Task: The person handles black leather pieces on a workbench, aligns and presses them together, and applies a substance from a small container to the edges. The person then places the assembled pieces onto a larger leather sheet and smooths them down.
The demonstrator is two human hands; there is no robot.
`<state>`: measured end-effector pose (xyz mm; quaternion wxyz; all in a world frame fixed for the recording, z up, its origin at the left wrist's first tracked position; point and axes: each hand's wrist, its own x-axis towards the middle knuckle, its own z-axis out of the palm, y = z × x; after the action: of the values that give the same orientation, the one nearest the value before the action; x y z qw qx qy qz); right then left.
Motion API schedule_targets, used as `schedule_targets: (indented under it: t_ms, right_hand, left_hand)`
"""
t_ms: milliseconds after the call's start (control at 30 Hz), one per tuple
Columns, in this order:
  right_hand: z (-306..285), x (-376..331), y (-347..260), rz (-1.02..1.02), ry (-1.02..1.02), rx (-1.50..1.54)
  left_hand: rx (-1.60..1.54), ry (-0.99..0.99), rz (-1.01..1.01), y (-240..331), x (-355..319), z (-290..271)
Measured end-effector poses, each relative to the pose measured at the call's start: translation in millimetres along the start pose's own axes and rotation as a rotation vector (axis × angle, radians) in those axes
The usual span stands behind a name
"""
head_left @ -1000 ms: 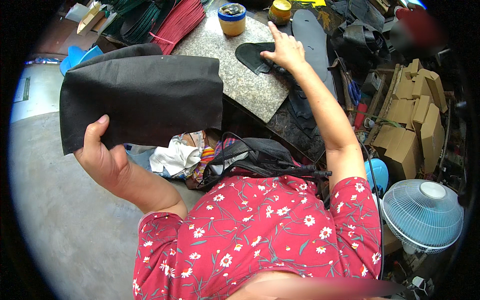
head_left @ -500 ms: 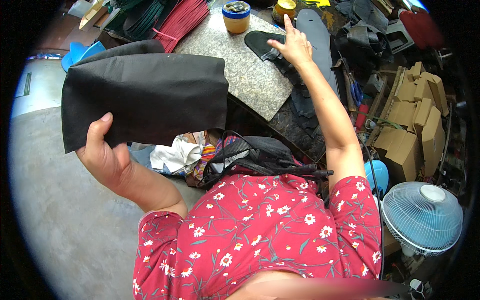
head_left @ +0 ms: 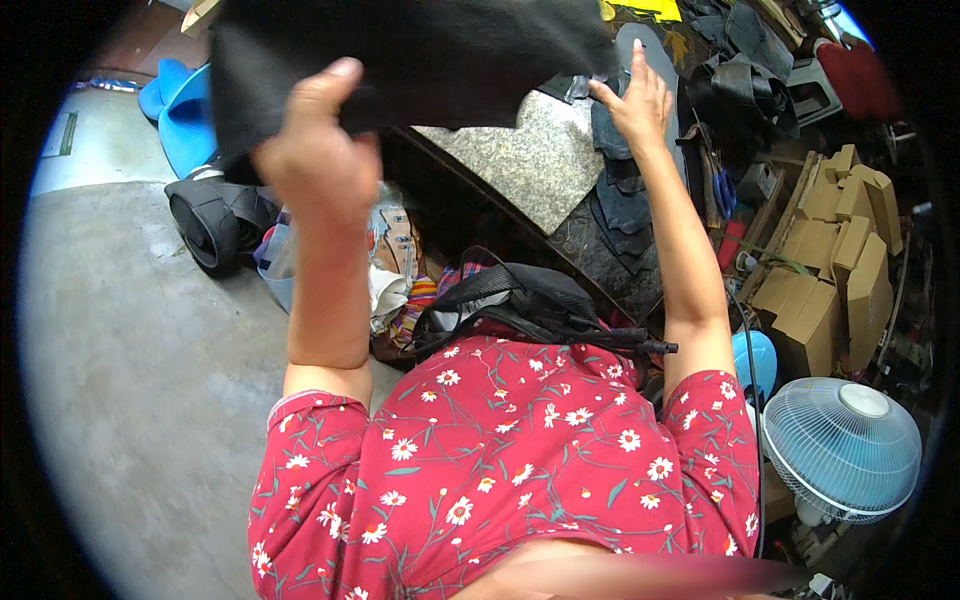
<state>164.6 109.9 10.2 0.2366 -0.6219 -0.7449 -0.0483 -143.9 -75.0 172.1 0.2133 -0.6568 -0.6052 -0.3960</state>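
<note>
A wide sheet of black leather-like material (head_left: 420, 65) hangs over the work table, with my left hand (head_left: 325, 140) closed on its near-left edge, thumb on top. The hand is slightly blurred. My right hand (head_left: 640, 105) reaches far forward, fingers stretched apart and holding nothing that I can see. Its thumb comes close to the sheet's right edge. Beneath that hand lies a long grey sole-shaped piece (head_left: 661, 55). Dark cut scraps (head_left: 618, 205) lie beside it. The sheet covers much of the speckled stone slab (head_left: 540, 165).
Folded brown cardboard boxes (head_left: 800, 270) are stacked to the right, above a blue-and-white fan (head_left: 845, 450). A black bag (head_left: 520, 305) sits between me and the table edge. Blue plastic seats (head_left: 185, 115) and a dark rolled bundle (head_left: 215, 220) stand on the left.
My left hand has carried the black sheet forward and to the right, over the slab; it now hides the tub, the jar and the black sole-shaped piece. My right hand has shifted slightly right.
</note>
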Motion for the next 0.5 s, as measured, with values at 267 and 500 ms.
schedule_targets:
  t_ms: [267,500]
  right_hand:
    - [-46,-66,-54,0.695,-0.702,1.905]
    - [-12,-56,-60,0.197,-0.468,1.297]
  left_hand:
    - [-1.021,-0.327,-0.611,40,-145,72]
    - [-0.86,-0.945,-0.597,-2,-183,57]
